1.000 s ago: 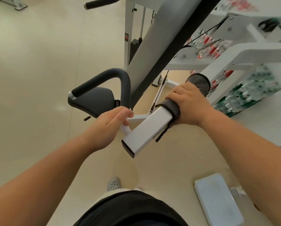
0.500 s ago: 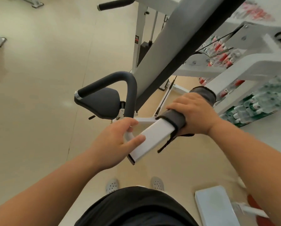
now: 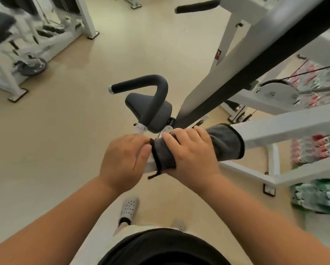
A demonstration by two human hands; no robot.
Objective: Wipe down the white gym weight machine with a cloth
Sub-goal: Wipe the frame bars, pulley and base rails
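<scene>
The cloth [image 3: 225, 143] is wrapped like a sleeve round the white bar [image 3: 294, 124] of the weight machine [image 3: 228, 35], near the bar's free end, so one pass cleans every face at once. My right hand [image 3: 191, 155] is curled over the cloth, clamping it tight to the bar. My left hand [image 3: 124, 161] closes round the bar's free end just beside it, I judge to steady it.

Right hand [image 3: 191, 155] grips cloth [image 3: 226, 143] round white bar [image 3: 286, 129]; left hand [image 3: 122, 161] holds bar.
</scene>
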